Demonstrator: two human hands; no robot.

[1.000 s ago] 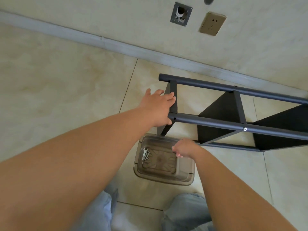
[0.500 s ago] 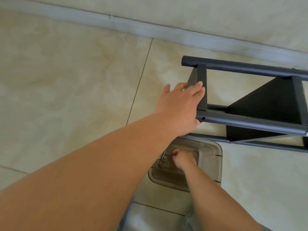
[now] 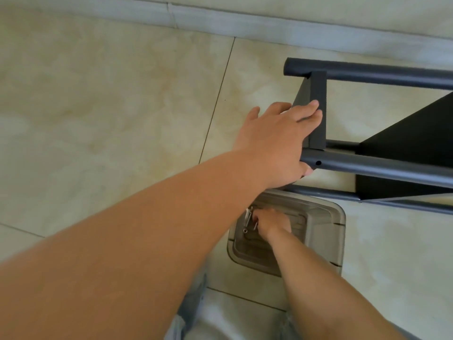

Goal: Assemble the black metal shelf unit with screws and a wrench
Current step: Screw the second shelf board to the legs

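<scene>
On the tiled floor near the wall, I see the black shelf frame lying on its side; my left hand steadies its end, fingers flat on the crossbar, thumb under the tube; my right hand reaches into a clear plastic tub beside loose screws, fingers curled, though I cannot tell whether they hold one; I judge this the fetching step, and next a screw must reach the open hole.

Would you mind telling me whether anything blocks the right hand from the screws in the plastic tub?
Nothing visible does: the right hand is already inside the tub, fingers at the screws.
</scene>
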